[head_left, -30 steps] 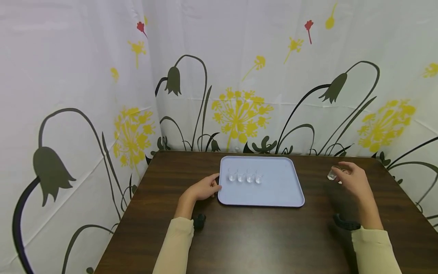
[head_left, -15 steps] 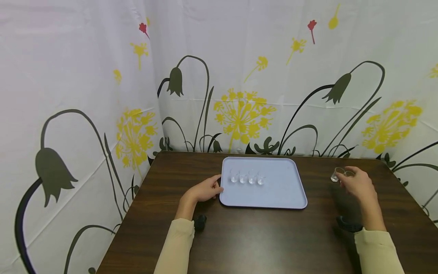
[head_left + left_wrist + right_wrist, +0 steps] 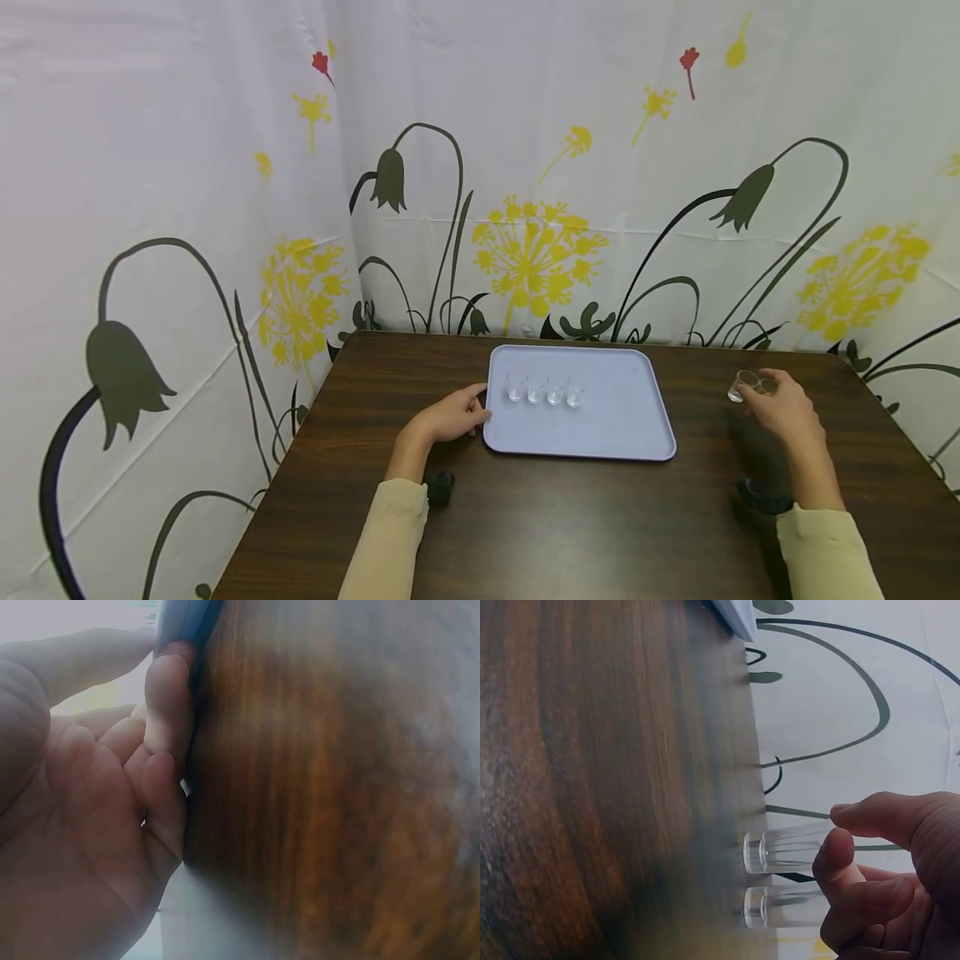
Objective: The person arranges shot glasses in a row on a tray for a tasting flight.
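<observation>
A person's left hand (image 3: 447,414) is pinching the left rim of a pale blue tray (image 3: 607,433), where four small clear glasses (image 3: 554,396) are standing in a row toward the left. At the far right of the dark table (image 3: 570,517), the right hand (image 3: 786,408) is bending its fingers at two more glasses (image 3: 784,851); whether it is gripping either cannot be told.

A flowered curtain (image 3: 480,167) behind the table (image 3: 570,525) shows a screened-off space.
</observation>
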A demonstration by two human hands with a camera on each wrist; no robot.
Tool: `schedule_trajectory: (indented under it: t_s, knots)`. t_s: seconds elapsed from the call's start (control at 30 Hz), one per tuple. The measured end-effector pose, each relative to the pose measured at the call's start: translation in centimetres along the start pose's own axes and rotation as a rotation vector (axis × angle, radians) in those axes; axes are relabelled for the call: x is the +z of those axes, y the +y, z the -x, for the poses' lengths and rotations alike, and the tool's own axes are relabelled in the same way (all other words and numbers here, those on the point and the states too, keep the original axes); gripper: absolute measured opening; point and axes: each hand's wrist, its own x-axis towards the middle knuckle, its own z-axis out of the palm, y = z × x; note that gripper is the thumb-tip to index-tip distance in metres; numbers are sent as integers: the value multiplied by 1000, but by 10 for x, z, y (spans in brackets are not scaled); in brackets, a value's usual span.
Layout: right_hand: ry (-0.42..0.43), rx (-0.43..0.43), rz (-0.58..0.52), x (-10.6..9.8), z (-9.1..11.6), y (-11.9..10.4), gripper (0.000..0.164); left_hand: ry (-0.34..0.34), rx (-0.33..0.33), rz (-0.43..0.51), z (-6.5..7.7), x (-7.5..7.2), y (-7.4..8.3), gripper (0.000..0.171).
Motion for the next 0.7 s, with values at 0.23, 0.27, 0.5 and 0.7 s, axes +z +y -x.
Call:
schedule_trajectory:
  t_s: [0.23,0.27,0.5,0.7]
  knots:
    - [-28,-15,34,-2,-4,0,79,2,-14,8,0,1,1,66]
    - [-30,-11,40,-2,-4,0,79,4,-16,9,0,1,1,65]
    - [-57,27,60,-7,-4,-3,79,11,-24,16,-1,2,2,62]
    - [-41,35,73,-8,-7,-3,78,10,-38,26,0,2,3,62]
